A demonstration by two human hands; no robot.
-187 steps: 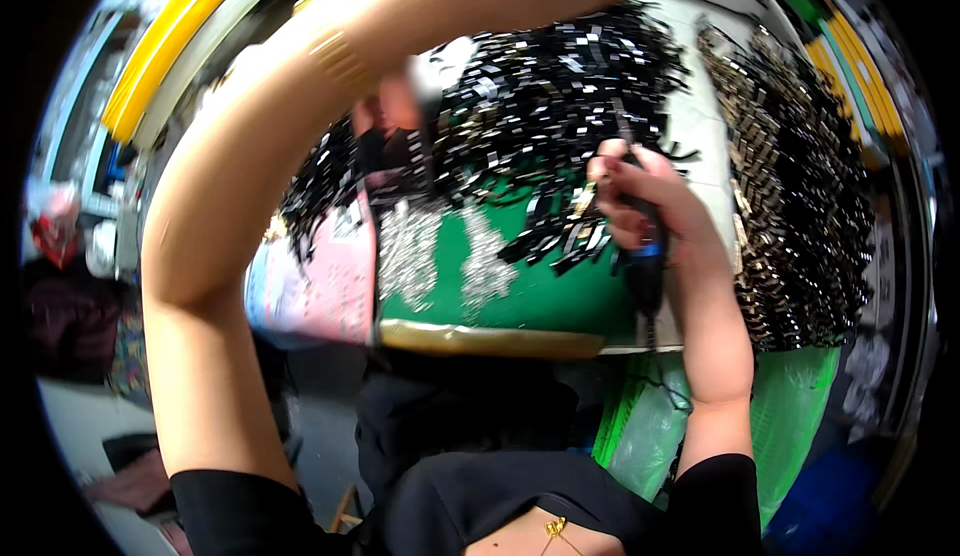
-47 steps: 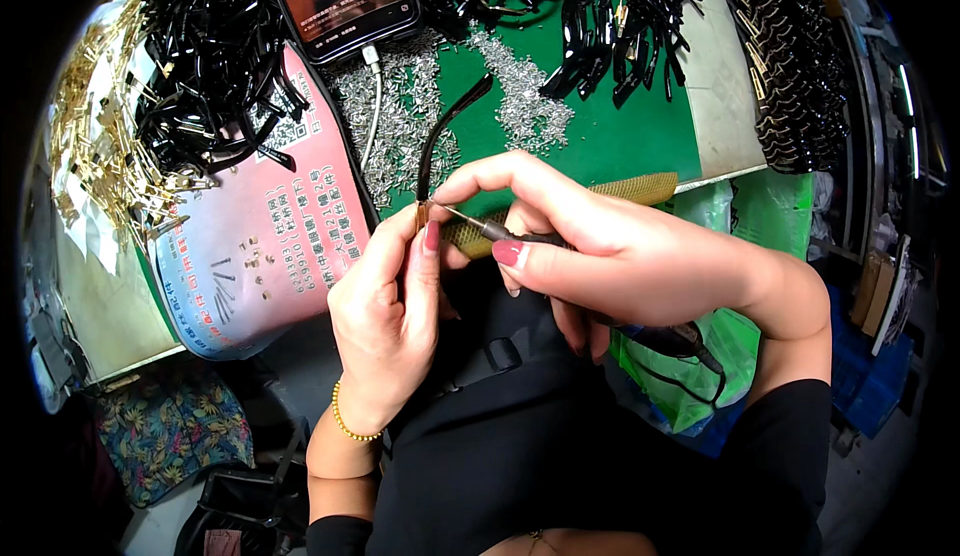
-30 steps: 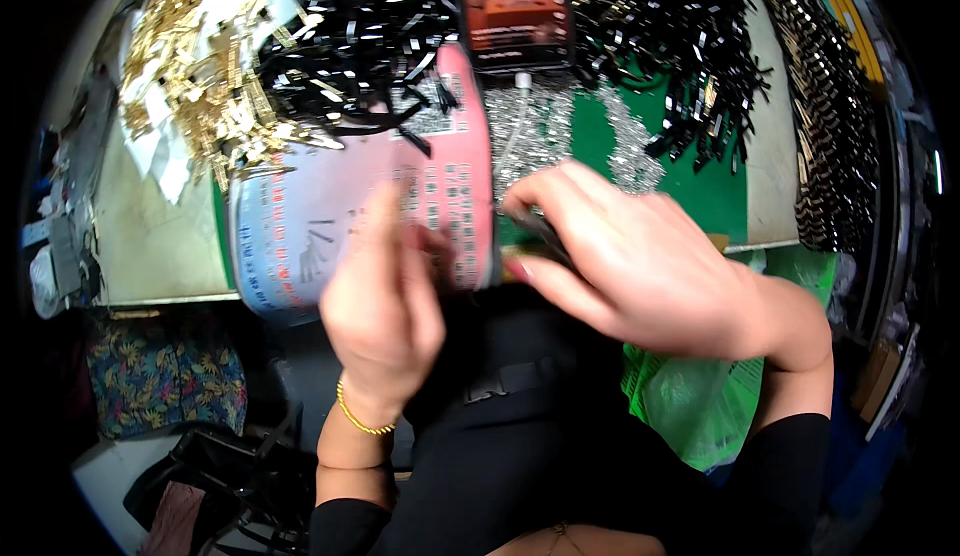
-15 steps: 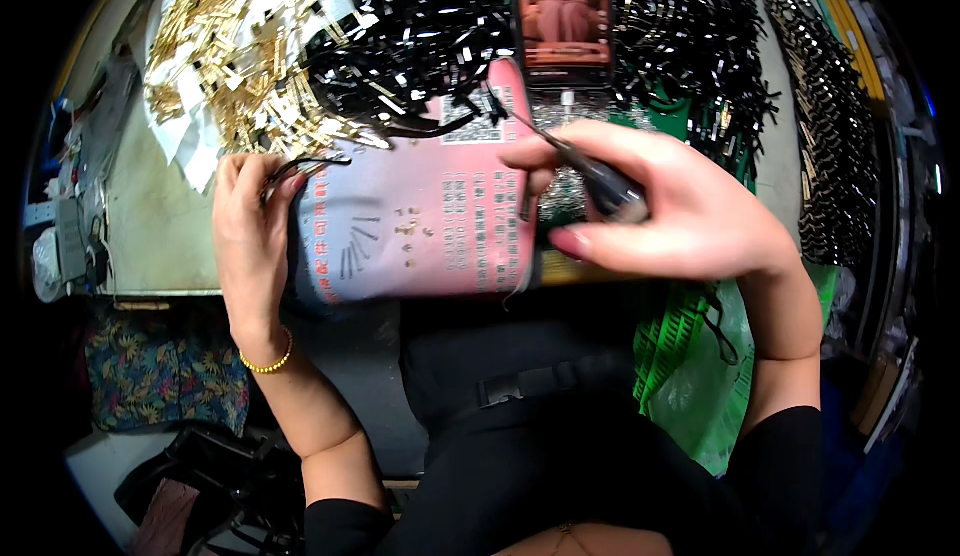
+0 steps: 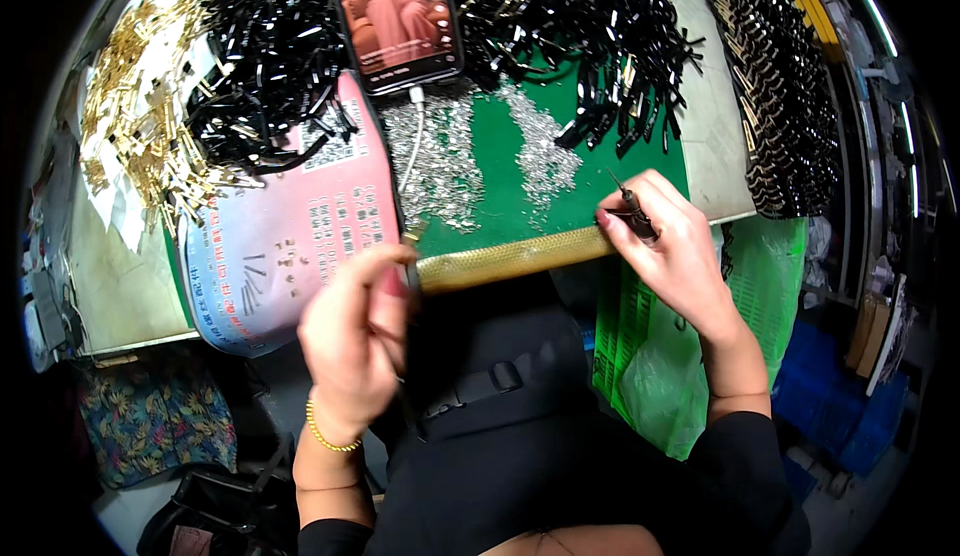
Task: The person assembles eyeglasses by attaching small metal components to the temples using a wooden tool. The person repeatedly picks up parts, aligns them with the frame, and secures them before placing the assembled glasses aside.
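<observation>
My left hand, slightly blurred, is closed near the table's front edge. Its fingers pinch a narrow black strip, with a small gold metal end showing just above them; part of the strip is hidden by the hand. Further right, my right hand grips an awl with a dark handle, its thin point directed up and left. Between the two hands a gold textured band runs along the front edge of the green mat.
Silver small pieces lie in heaps on the mat. Black shiny strips and gold pieces are piled behind. A phone with a white cable lies among them. A printed pink sheet is at left; a green bag hangs at right.
The view has shifted to the right. My hands have moved apart from over the pink sheet: the left is now at the table's front edge, the right beside the gold band, still with the awl.
</observation>
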